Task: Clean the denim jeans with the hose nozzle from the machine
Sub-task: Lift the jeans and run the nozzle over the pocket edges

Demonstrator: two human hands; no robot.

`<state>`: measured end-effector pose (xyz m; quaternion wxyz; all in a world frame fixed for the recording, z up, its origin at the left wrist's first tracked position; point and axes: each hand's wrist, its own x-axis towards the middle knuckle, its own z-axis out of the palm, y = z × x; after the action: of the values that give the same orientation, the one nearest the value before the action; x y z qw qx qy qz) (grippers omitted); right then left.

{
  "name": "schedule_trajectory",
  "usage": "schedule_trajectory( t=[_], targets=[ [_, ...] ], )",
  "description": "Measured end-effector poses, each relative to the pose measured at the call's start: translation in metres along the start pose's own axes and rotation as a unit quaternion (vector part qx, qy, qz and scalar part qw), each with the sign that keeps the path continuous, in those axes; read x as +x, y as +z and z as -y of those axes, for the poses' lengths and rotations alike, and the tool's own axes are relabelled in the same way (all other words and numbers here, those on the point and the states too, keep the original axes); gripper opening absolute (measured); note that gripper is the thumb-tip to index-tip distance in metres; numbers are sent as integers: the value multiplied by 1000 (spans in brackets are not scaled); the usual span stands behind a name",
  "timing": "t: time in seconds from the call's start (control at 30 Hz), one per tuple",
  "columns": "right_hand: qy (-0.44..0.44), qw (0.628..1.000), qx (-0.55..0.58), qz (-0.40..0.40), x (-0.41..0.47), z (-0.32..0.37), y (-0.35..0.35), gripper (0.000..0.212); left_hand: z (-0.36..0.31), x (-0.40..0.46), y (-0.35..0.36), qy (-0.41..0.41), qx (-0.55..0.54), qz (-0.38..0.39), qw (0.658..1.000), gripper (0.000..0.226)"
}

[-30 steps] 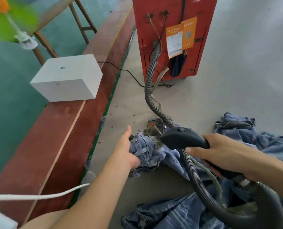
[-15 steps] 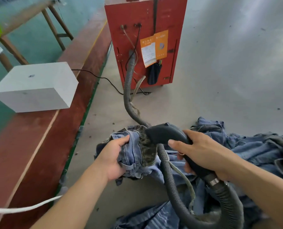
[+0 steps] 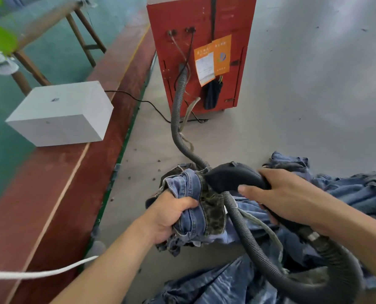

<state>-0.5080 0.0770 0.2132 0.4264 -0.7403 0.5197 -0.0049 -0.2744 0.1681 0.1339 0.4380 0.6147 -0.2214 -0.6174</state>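
Observation:
My left hand (image 3: 168,213) grips a bunched part of the blue denim jeans (image 3: 190,207), lifted off the grey floor. My right hand (image 3: 283,194) holds the handle of the black hose nozzle (image 3: 231,175), whose tip presses against the dirty, dark-stained fold of the denim. A ribbed grey hose (image 3: 178,119) runs from the red machine (image 3: 204,40) down across the floor, loops under my right arm and joins the nozzle's rear. More of the jeans lies spread on the floor at lower right.
A white box (image 3: 60,113) sits on a red-brown strip (image 3: 51,194) of floor at left, with a black cable (image 3: 143,102) running to the machine. Wooden stool legs (image 3: 84,38) stand at upper left. A white cord (image 3: 40,274) crosses the lower left.
My left hand went from open beside the denim to gripping the bunched fabric and lifting it. The nozzle tip has stayed against the fold. The view shifted down and right.

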Motion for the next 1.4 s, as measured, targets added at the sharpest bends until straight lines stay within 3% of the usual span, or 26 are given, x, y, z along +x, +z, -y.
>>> schedule_trajectory(
  t=[0.27, 0.37, 0.5, 0.57, 0.67, 0.77, 0.87, 0.97, 1.03, 1.1, 1.2, 1.27, 1.4],
  targets=[
    [5, 998, 13, -61, 21, 11, -6, 33, 12, -6, 6, 21, 146, 19, 989, 32],
    [-35, 999, -35, -17, 7, 11, -11, 31, 10, -6, 4, 32, 187, 12, 982, 27],
    [-21, 999, -32, 17, 5, 15, 2, 33, 12, -7, 5, 50, 228, 10, 972, 27],
    [4, 1000, 22, -21, 17, 13, 7, 35, 13, -11, 10, 88, 342, 32, 935, 25],
    [-3, 996, 75, -42, 21, 7, -5, 42, 22, -13, 15, 152, 542, 66, 824, 31],
    [-66, 996, -29, 60, 4, 5, -26, 56, 30, -10, 10, 228, 700, 37, 676, 60],
    [-91, 976, -171, 103, -6, 0, -27, 68, 34, -4, 12, 272, 760, -1, 591, 61],
    [-84, 979, -153, 108, -12, 17, -9, 38, 38, -4, 21, 284, 805, -2, 521, 65],
    [-101, 984, -122, 82, -7, 23, 3, 18, 34, -6, 24, 286, 797, -9, 532, 72],
    [-120, 984, -115, 59, -8, 26, 6, 15, 28, -8, 22, 294, 792, -30, 535, 68],
    [-93, 993, -61, 34, -15, 22, -5, 36, 27, -10, 14, 292, 828, -33, 478, 66],
    [-55, 996, -56, 41, -12, 6, -24, 55, 29, -12, 13, 295, 838, -40, 457, 63],
    [-63, 976, -176, 112, 8, -26, -25, 68, 43, -11, 26, 332, 831, -52, 443, 54]
  ],
)
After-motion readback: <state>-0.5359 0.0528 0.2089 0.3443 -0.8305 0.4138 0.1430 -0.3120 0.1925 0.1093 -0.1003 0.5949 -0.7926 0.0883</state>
